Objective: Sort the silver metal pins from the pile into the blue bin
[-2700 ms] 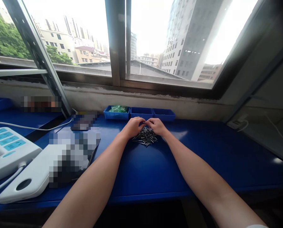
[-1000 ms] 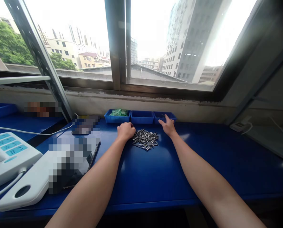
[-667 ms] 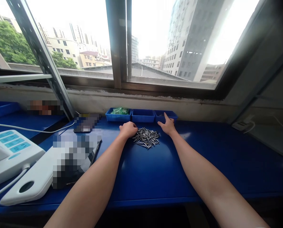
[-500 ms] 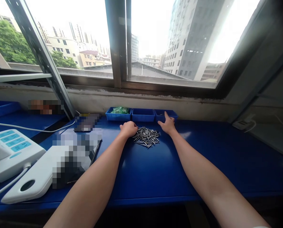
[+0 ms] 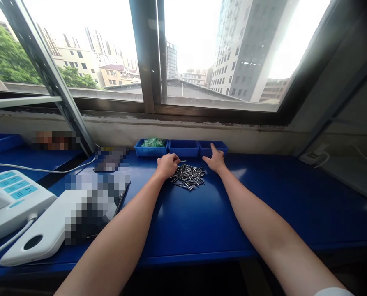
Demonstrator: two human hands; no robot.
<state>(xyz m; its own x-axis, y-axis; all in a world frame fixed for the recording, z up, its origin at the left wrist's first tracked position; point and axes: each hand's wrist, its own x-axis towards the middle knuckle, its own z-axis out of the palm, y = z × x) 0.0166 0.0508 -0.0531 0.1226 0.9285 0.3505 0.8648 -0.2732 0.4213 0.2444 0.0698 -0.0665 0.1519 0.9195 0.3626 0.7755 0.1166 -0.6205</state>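
A shiny blue table stands by a big window. The left hand pinches one thin silver metal pin. A dark, shiny pile of metal pins lies just to its right. The right hand is spread, one finger over the blue box-shaped bin ahead.

Workshop, I note: blue workbench; on it, heaped metal pins; along its back, plastic bins; at its left, perforated steel upright.
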